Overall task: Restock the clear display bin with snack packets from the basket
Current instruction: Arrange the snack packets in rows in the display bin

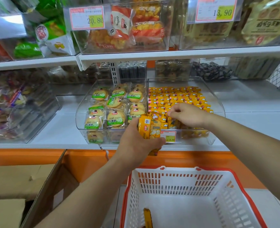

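**Restocking a clear display bin: both hands at the bin front**

The left hand (141, 140), at the centre of the frame, grips a stack of yellow snack packets (150, 127), its fingers wrapped round their lower ends. It holds them upright against the front edge of the clear display bin (218, 106). The bin stands on the middle shelf, right of centre. Rows of the same yellow packets lie flat across its floor, and a few stand upright at its front.

The right hand (187, 115) hangs over the front of the bin, with its curled fingertips down at the upright packets. Whether it pinches one cannot be told.

A price tag (169, 136) on the bin's front wall reads "15.80".

The white basket (244, 186), rimmed in red-orange, sits at the lower right. One yellow packet (147, 218) lies on its floor.

Just left of the display bin, a neighbouring clear bin (80, 112) holds round biscuits in clear wrappers with green labels. On the upper shelf, a tag (87, 18) reads "20.80" and another (216, 9) reads "13.90". Beside the first, an orange-and-white packet (119, 22) carries the word "Hollow". A cardboard box (45, 186) fills the lower left.
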